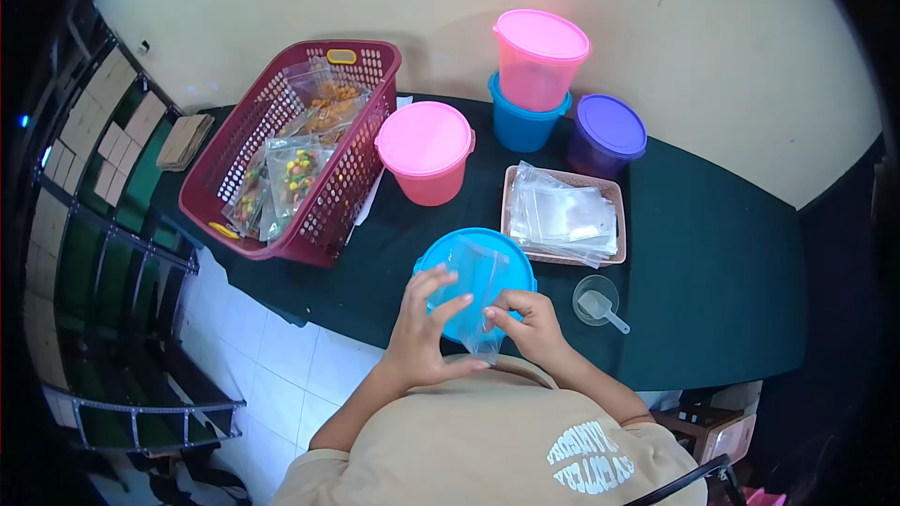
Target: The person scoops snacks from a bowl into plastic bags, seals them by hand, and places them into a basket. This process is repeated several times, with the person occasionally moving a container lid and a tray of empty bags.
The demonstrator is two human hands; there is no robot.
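A clear plastic bag (pixel 481 286) hangs over the blue lid (pixel 441 248) of a round tub, close to my body. My right hand (pixel 527 323) pinches one edge of the bag between thumb and fingertips. On the other side, my left hand (pixel 422 333) is open, its fingers spread and thumb stretched out beside the bag. Nothing shows inside the bag. To the right stands a small clear cup (pixel 579 289) with a white scoop (pixel 600 307) in it. Behind that, a pink basket (pixel 621 225) holds a stack of flat clear bags (pixel 567 214).
A maroon basket (pixel 352 189) at the left holds several filled bags (pixel 291 173). Near it is a pink-lidded tub (pixel 427 145). Farther back, a pink tub (pixel 539 56) stands on a blue one (pixel 525 126), beside a purple tub (pixel 609 136). Metal shelving (pixel 122 234) lines the left.
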